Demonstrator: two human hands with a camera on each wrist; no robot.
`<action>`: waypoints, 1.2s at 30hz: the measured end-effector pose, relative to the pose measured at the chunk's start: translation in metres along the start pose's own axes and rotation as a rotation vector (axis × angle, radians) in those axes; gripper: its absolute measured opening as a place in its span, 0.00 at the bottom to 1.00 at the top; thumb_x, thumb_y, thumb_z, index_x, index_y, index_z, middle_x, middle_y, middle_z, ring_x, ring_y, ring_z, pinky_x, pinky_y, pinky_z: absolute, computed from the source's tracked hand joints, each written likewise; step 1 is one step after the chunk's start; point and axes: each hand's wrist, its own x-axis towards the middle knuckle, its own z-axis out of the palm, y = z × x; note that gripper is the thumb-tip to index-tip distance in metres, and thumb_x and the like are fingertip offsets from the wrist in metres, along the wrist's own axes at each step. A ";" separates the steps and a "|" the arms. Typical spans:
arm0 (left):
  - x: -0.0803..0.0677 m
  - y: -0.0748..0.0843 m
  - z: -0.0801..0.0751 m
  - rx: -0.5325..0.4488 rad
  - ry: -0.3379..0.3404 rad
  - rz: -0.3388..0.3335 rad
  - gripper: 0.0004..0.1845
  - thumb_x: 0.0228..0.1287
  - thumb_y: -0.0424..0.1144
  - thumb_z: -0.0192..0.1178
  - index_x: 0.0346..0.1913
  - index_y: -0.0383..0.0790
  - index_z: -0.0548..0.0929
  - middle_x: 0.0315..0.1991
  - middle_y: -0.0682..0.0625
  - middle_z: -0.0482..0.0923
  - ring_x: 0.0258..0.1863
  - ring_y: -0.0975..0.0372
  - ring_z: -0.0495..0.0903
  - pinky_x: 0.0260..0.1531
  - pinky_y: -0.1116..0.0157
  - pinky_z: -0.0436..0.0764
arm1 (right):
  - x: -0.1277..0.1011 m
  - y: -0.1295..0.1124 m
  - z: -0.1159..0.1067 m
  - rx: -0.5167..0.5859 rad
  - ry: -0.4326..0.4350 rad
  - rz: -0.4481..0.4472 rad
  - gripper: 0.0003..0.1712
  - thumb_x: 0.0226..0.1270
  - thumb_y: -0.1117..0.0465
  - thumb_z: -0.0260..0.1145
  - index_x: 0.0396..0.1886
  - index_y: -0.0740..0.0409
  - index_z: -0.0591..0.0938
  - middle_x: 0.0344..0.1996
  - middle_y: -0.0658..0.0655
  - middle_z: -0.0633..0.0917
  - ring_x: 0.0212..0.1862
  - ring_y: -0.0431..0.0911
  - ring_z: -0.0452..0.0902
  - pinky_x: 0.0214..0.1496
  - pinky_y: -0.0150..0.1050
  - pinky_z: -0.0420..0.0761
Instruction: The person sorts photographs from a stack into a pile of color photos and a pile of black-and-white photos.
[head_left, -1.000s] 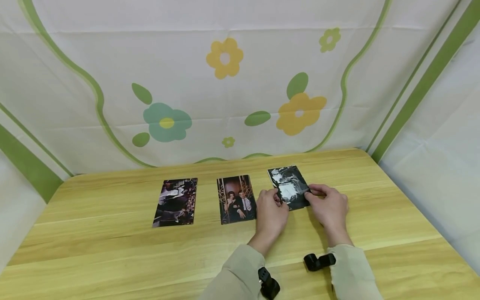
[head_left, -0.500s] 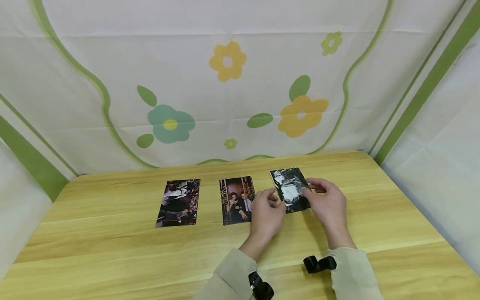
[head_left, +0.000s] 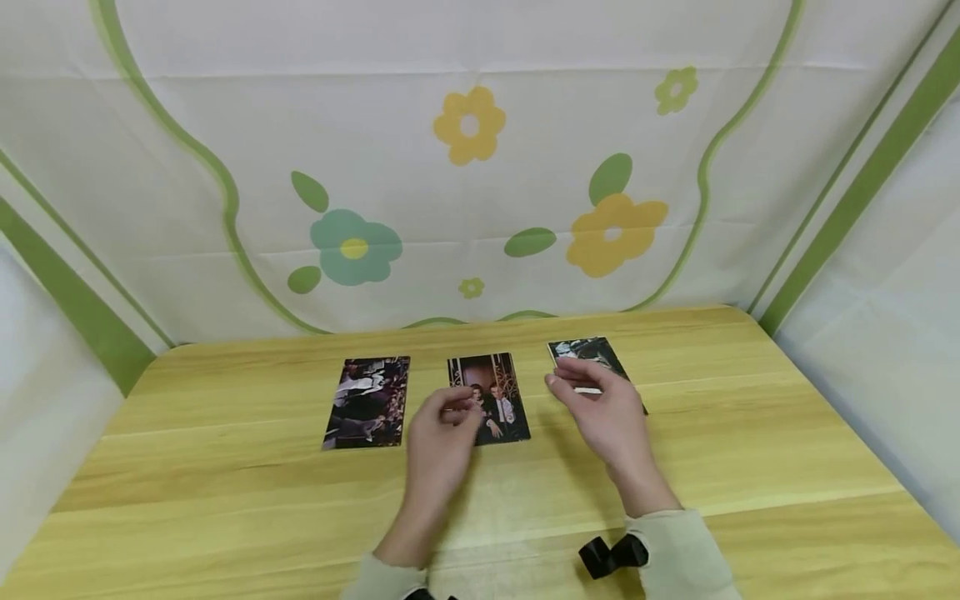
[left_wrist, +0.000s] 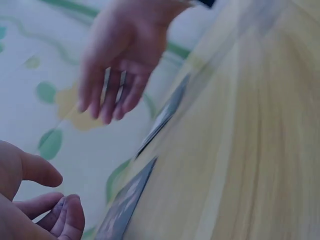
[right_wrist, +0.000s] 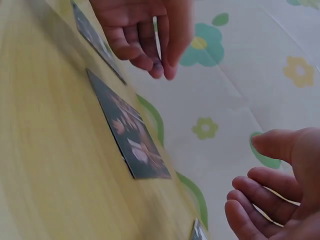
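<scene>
Three glossy photo cards lie in a row on the wooden table (head_left: 285, 500). The left photo card (head_left: 367, 404) shows a dark crowd scene. On the middle photo card (head_left: 510, 408), also in the right wrist view (right_wrist: 132, 135), two people stand before an ornate gate. My left hand (head_left: 442, 437) hovers over its left part, fingers loosely bent and holding nothing. A black-and-white photo card (head_left: 592, 346) lies at the right, its lower part hidden behind my right hand (head_left: 607, 412). That hand is raised off the table, thumb and fingers apart, with nothing between them, as the right wrist view shows.
A white cloth backdrop (head_left: 420, 192) with printed flowers and green lines rises behind the table's far edge. Similar cloth walls stand at both sides. A black wrist camera (head_left: 611, 557) sits by the right sleeve (head_left: 678, 554).
My right hand has let go of the black-and-white photo card and lifted to the left. My left hand has moved left, from beside that card to over the middle one.
</scene>
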 end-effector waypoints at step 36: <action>0.000 -0.039 -0.038 0.206 0.118 0.061 0.11 0.70 0.32 0.70 0.52 0.33 0.89 0.45 0.41 0.87 0.41 0.58 0.86 0.42 0.72 0.85 | -0.006 0.024 0.048 -0.020 -0.014 0.047 0.22 0.68 0.59 0.78 0.60 0.56 0.87 0.51 0.57 0.91 0.52 0.48 0.87 0.57 0.35 0.86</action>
